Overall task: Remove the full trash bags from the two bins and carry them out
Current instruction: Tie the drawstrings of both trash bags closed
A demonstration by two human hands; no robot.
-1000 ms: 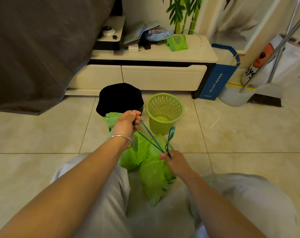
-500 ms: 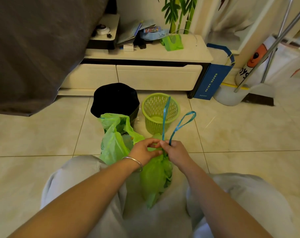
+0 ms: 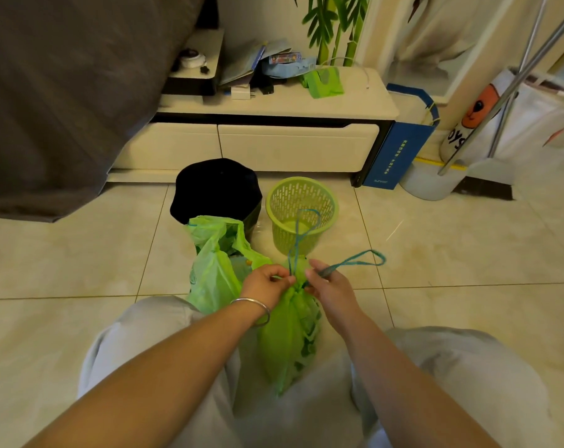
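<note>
Fingers (image 3: 285,279) of the left hand (image 3: 266,284) pinch the gathered neck of one green bag (image 3: 290,334) on the floor between the knees; the right hand (image 3: 329,287) grips a blue drawstring loop (image 3: 355,261). A second loop (image 3: 301,231) rises above. A second green bag (image 3: 213,270) stands open just left. Beyond sit two bins: one black bin (image 3: 216,189), one green basket (image 3: 301,215).

We get warm, yellowish indoor light, moderately bright, no harsh shadows. Soft sheen on the floor tiles (image 3: 452,247), strongest toward the right. Upper-right corner by the curtain (image 3: 435,43) looks washed out. Blue drawstring loops (image 3: 355,261) are motion-blurred. Strong wide-angle bending: cabinet (image 3: 274,108) edges and metal poles (image 3: 506,92) curve near the frame edges. Overall detail is soft.
</note>
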